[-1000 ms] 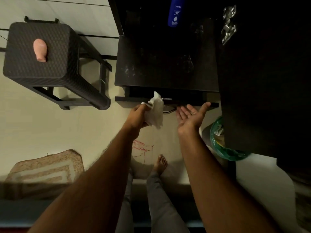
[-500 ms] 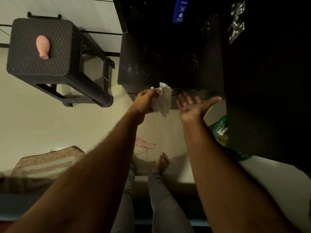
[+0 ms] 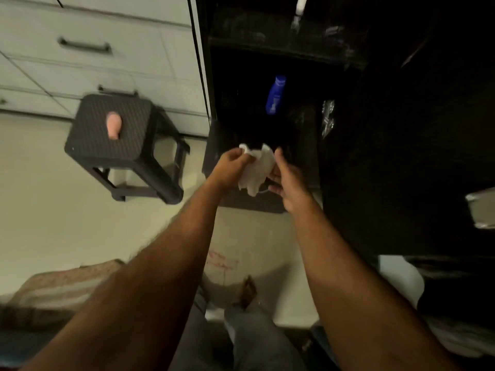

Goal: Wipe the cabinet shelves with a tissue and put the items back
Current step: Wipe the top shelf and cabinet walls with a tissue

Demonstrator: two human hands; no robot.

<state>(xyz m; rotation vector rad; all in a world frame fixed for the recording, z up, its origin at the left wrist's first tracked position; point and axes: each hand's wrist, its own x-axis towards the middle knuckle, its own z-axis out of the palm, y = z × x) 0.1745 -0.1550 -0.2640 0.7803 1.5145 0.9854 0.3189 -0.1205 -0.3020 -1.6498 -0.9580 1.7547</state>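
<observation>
White tissue (image 3: pixel 256 170) is pinched by left hand (image 3: pixel 231 165) and right hand (image 3: pixel 287 175) fingers; blue bottle (image 3: pixel 276 95) label unreadable.

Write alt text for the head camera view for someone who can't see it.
Both hands, left hand and right hand, hold a crumpled white tissue in front of a dark open cabinet with a blue bottle inside. A dark stool carrying a pink object stands to the left.

My left hand (image 3: pixel 230 163) and right hand (image 3: pixel 288 180): bare, no rings, no watch, no gloves. Forearms bare all the way to the frame edge, no sleeves showing; some hair along my left forearm. Grey trousers (image 3: pixel 257 341) on my legs. One foot (image 3: pixel 248 290) visible, bare, no shoe.
</observation>
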